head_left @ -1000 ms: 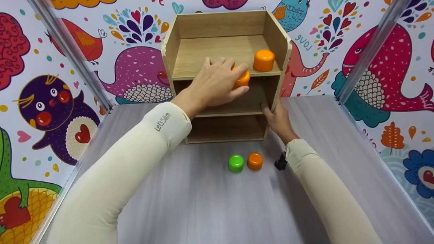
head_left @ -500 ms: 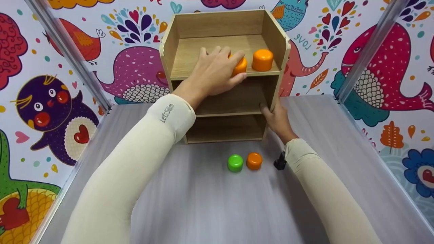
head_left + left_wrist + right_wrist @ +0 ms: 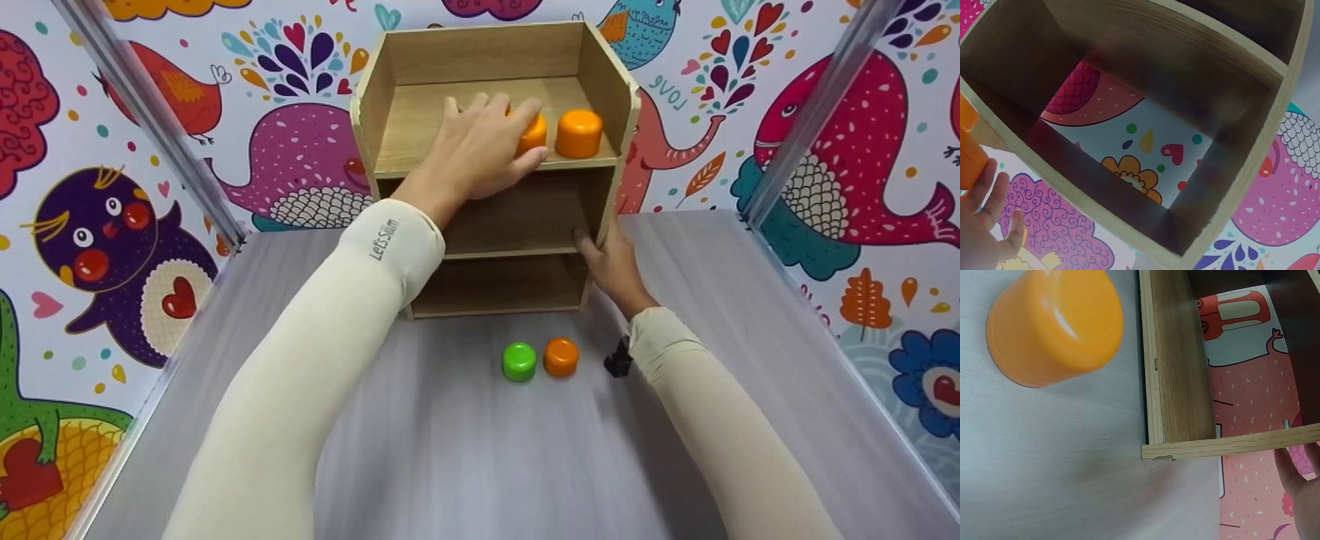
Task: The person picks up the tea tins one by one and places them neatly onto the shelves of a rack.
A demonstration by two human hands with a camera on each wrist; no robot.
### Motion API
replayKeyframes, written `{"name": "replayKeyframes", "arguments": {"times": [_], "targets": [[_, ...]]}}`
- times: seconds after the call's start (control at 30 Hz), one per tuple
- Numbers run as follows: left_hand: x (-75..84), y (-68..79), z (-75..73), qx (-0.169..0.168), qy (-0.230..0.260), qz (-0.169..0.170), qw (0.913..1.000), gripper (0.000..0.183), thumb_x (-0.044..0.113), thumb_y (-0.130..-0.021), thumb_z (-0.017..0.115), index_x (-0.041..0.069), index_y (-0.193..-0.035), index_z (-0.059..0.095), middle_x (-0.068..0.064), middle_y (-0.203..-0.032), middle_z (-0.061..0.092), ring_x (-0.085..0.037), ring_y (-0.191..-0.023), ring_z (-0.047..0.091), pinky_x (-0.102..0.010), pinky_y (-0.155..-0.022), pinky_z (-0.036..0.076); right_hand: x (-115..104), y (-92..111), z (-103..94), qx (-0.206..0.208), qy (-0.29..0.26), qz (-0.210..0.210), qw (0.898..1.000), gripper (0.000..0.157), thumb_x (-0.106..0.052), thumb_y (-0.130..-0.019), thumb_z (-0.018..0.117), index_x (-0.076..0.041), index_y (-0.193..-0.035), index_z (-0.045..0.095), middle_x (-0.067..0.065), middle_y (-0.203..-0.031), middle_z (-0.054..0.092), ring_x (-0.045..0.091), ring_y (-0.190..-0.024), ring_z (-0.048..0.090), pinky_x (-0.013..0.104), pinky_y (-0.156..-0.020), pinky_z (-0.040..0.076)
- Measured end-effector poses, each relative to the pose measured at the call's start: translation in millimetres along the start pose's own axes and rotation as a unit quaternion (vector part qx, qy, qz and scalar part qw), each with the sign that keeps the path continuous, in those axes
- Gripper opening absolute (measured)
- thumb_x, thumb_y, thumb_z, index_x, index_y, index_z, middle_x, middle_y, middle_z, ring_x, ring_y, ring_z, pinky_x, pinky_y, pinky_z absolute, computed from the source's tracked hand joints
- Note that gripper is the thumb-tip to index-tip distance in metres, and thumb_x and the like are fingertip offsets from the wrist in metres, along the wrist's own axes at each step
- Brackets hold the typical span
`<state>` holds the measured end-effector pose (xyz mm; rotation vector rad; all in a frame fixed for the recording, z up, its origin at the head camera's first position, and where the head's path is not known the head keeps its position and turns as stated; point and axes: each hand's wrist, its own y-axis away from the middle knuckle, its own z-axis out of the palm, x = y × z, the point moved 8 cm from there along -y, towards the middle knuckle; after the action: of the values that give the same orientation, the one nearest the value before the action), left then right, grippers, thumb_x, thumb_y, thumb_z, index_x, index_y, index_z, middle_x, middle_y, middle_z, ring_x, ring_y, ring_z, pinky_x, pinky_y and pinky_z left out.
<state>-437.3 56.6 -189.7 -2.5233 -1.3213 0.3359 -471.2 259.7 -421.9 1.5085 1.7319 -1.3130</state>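
Note:
My left hand (image 3: pixel 484 142) holds an orange rounded cylinder (image 3: pixel 534 136) at the front edge of the top tier of a small wooden shelf (image 3: pixel 420 112); its fingers cover the cylinder's left side. A second orange cylinder (image 3: pixel 579 133) stands just to the right on the same tier. In the left wrist view the held orange cylinder (image 3: pixel 970 160) shows at the left edge beside my fingers (image 3: pixel 994 197). My right hand (image 3: pixel 616 266) grips the shelf's right side panel, thumb at the front; the right wrist view shows the fingers (image 3: pixel 1289 472) along that panel (image 3: pixel 1241 443).
On the grey table (image 3: pixel 450 450) before the shelf stand a green cylinder (image 3: pixel 519 362) and an orange cylinder (image 3: pixel 561 358), side by side. A small black object (image 3: pixel 619 358) is by the right cuff. The shelf's two lower tiers are open-fronted. Cartoon-printed walls surround the table.
My left hand has lifted the orange cylinder from in front of the shelf up to the top tier, beside the other one. The right hand keeps its grip on the side panel.

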Motion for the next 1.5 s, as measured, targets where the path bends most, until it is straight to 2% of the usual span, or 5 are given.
{"name": "replayKeyframes", "arguments": {"times": [0.37,0.83,1.07,1.33,1.5], "targets": [[-5.9,-7.6,6.9,-0.015,-0.001,-0.026,0.9996,0.062,0.063,-0.101,0.042,0.026,-0.150,0.042,-0.011,-0.131,0.059,-0.032,-0.124,0.054,-0.063,-0.108,0.034,-1.8,0.0,-0.9,0.004,0.009,-0.005,1.000,0.063,-0.040,-0.101,0.060,-0.025,-0.156,0.033,0.012,-0.149,0.054,0.028,-0.132,0.057,0.052,-0.115,0.040],[-5.8,-12.6,17.4,-0.017,0.005,-0.028,0.9994,0.064,0.064,-0.101,0.043,0.028,-0.153,0.039,-0.012,-0.135,0.058,-0.033,-0.128,0.053,-0.063,-0.108,0.032,-2.7,2.9,-0.5,0.004,-0.002,-0.008,1.000,0.061,-0.038,-0.101,0.059,-0.020,-0.155,0.037,0.014,-0.146,0.056,0.028,-0.129,0.058,0.050,-0.114,0.041],[-4.7,-14.7,19.4,-0.010,0.001,-0.026,0.9996,0.068,0.066,-0.100,0.046,0.025,-0.154,0.038,-0.013,-0.135,0.059,-0.034,-0.128,0.054,-0.062,-0.107,0.034,-2.1,1.4,-1.2,0.015,0.010,-0.012,1.000,0.058,-0.040,-0.100,0.060,-0.020,-0.152,0.041,0.017,-0.137,0.062,0.028,-0.119,0.063,0.050,-0.106,0.047],[-6.2,-16.2,21.3,-0.006,0.002,-0.031,0.9995,0.069,0.067,-0.099,0.046,0.020,-0.149,0.041,-0.012,-0.130,0.060,-0.034,-0.125,0.055,-0.061,-0.105,0.035,-3.1,1.3,-1.6,0.015,0.004,-0.015,1.000,0.061,-0.036,-0.100,0.061,-0.022,-0.155,0.038,0.017,-0.141,0.060,0.027,-0.123,0.061,0.049,-0.109,0.046],[-6.7,-17.1,24.9,-0.008,0.003,-0.036,0.9993,0.068,0.067,-0.100,0.044,0.020,-0.150,0.041,-0.013,-0.134,0.059,-0.034,-0.127,0.053,-0.062,-0.106,0.034,-3.0,1.2,-2.3,0.013,0.001,-0.014,1.000,0.061,-0.035,-0.100,0.061,-0.022,-0.155,0.037,0.016,-0.141,0.060,0.026,-0.123,0.061,0.048,-0.108,0.046]]}}
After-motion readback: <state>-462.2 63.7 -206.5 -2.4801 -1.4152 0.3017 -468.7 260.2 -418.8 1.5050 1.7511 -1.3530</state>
